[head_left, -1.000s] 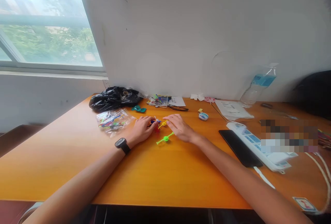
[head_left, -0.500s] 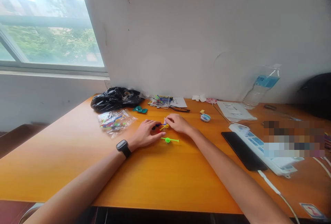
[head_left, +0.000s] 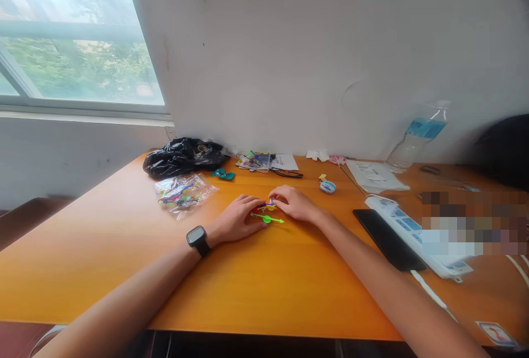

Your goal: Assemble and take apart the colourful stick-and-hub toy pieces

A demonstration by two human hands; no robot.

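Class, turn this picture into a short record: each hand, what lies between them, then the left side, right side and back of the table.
Left hand: resting low, black watch on its wrist; grip unclear
Right hand: fingertips at small blue and yellow pieces
Between hands: also a green piece with thin arms
Table left: clear bag of coloured parts; black plastic bag behind
Table right: black phone beside white power strip
Back right: clear bottle, blue label
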